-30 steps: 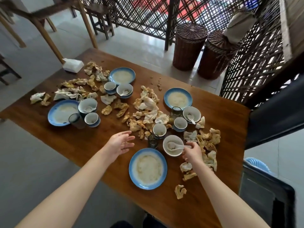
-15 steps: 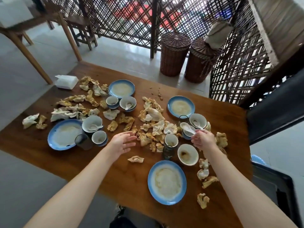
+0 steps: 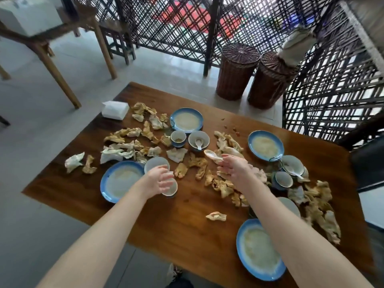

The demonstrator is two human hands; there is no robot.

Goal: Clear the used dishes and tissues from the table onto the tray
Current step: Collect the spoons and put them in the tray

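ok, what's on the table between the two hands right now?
Head view: crumpled stained tissues on the table lie between the left hand, gripping a cup, and the right hand, holding a spoon.

The left hand (image 3: 160,180) covers much of a small white cup (image 3: 171,190), and whether its fingers grip it cannot be told. The handle of the white ceramic spoon (image 3: 210,154) is hidden inside the right hand (image 3: 234,166). The right forearm (image 3: 291,231) hides most of a white bowl (image 3: 291,204) and the far right part of the near blue-rimmed plate (image 3: 254,250). The crumpled tissues (image 3: 320,210) at the right are blurred. A dark chair (image 3: 369,163) is cut off by the right edge.
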